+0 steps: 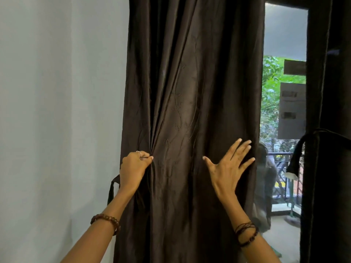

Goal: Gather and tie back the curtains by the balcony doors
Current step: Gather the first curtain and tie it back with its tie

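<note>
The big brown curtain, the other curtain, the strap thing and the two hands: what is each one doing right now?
Brown curtain: hanging loose, partly bunched, not tied.
Left hand: gripping a bunch of the brown curtain.
Right hand: fingers spread flat on the brown curtain.
Tie-back strap: dangling loose by the wall.
Right curtain: already tied back with a band.

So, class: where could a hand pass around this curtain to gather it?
Free: the glass gap between the curtain and the right curtain. Crowded: the wall side, where the left hand grips folds beside the tie-back.
</note>
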